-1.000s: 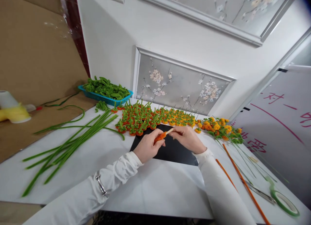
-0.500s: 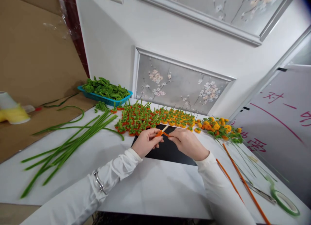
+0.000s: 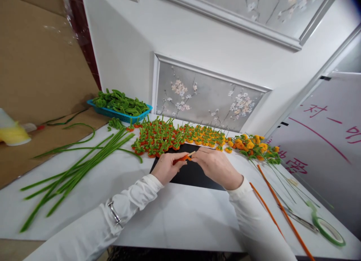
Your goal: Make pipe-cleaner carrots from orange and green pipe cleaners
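My left hand (image 3: 168, 167) is closed on an orange fuzzy strip (image 3: 182, 159), which wraps around a thin pale stick (image 3: 192, 154). Close beside it, my right hand (image 3: 216, 165) pinches the strip near the stick; its fingertips partly hide the contact. Both hands are above a black mat (image 3: 194, 174) on the white table. Just beyond them stand rows of small orange-red pieces with green stems (image 3: 159, 137) and yellow-orange ones (image 3: 207, 135).
Long green stems (image 3: 81, 167) lie at left, below a blue basket (image 3: 124, 116) of green pieces. At right are finished-looking orange flowers (image 3: 254, 146), two orange strips (image 3: 284, 212), scissors (image 3: 303, 221) and green tape (image 3: 328, 231). A wall stands behind.
My right hand has moved slightly left, closer to my left hand. Less of the orange strip and pale stick shows between them. The whole view has shifted a little.
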Demonstrator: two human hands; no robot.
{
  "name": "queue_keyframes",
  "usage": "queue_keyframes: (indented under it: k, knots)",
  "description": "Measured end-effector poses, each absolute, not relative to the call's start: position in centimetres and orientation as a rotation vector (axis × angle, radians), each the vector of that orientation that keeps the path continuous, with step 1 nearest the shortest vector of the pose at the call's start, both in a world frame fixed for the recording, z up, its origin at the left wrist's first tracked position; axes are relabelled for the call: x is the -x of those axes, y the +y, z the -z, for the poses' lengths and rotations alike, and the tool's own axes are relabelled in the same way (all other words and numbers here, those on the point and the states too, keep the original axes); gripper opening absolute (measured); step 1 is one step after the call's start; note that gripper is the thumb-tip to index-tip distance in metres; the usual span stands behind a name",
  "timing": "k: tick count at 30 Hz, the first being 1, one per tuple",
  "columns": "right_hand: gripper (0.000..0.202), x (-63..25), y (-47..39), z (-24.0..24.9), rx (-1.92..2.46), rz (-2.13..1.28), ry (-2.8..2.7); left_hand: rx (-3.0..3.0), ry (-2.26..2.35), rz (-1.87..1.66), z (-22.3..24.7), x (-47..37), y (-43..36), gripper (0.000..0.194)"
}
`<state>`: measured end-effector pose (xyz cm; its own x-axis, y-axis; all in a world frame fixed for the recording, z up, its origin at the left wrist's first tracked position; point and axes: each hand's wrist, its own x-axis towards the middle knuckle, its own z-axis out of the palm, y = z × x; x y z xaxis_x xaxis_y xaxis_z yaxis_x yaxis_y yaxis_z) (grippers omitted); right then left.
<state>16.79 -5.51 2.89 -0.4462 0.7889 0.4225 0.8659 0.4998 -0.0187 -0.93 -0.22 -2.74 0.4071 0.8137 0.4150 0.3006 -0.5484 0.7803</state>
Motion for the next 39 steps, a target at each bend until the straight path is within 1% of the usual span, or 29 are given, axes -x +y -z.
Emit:
queue_keyframes:
  k: [5, 8, 13, 18, 21, 25, 27, 32, 36, 39]
  knots:
    - [0.017, -17.2, -4.5, -2.9, 1.195, 0.027, -2.265, -2.261, 0.871, -1.049, 2.4, 0.9, -0.7, 0.028]
    - [0.013, -17.5, -4.0, -2.8, 1.183, -0.067, -2.166, -2.319, 0.815, -1.015, 2.3, 0.9, -1.0, 0.027]
    - [0.020, -18.0, -3.5, -2.5, 1.292, -0.143, -2.095, -2.355, 0.775, -0.986, 2.4, 0.8, -1.1, 0.025]
    - [0.029, -18.5, -3.1, -2.2, 1.370, -0.221, -2.142, -2.259, 0.770, -0.986, 2.5, 0.7, -1.3, 0.025]
    - [0.027, -18.5, -3.3, -2.1, 1.335, -0.257, -2.216, -2.099, 0.807, -1.040, 2.4, 0.6, -1.3, 0.029]
    - [0.024, -18.3, -3.8, -2.0, 1.318, -0.204, -2.328, -1.887, 0.789, -1.078, 2.2, 0.5, -1.0, 0.042]
    - [0.023, -18.2, -4.0, -1.9, 1.327, -0.151, -2.385, -1.843, 0.785, -1.072, 2.1, 0.5, -0.8, 0.045]
    - [0.023, -17.8, -4.6, -2.1, 1.371, -0.009, -2.456, -1.850, 0.861, -1.084, 2.3, 0.7, -0.3, 0.041]
    - [0.020, -17.4, -5.0, -2.5, 1.410, 0.133, -2.435, -1.880, 0.919, -1.084, 2.7, 0.9, -0.1, 0.039]
    - [0.019, -17.3, -5.1, -2.6, 1.395, 0.173, -2.411, -1.935, 0.945, -1.084, 2.9, 0.9, -0.1, 0.036]
